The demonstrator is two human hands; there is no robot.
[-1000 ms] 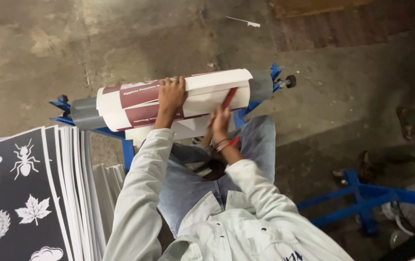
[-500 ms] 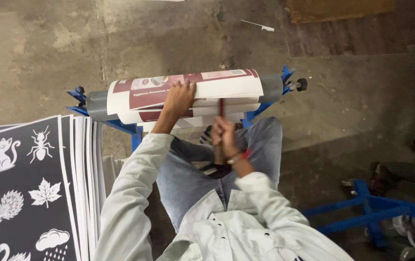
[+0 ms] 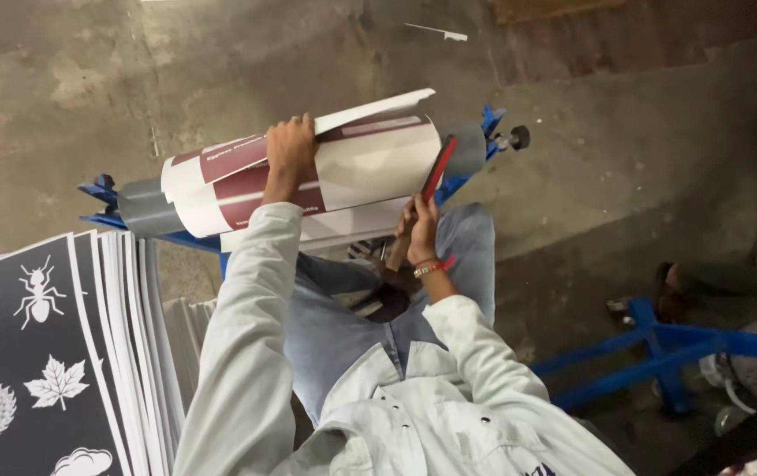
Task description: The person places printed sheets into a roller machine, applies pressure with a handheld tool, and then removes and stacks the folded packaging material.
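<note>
pressing flat, the left hand [image 3: 290, 152] pins the sheet [image 3: 369, 163] on the roll [image 3: 145, 207]; the right hand [image 3: 421, 231], beside and below it, grips a red blade [image 3: 439, 167] at the sheet's edge. a slip could likely tear the sheet or nick fingers.

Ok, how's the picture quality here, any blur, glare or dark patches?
Head view: dim and uneven light, the top right corner and right edge falling into shadow; no strong glare, though the white and maroon printed sheet on the grey roller is brightest; left hand and right hand slightly soft; straight edges bow somewhat from the wide lens.
</note>
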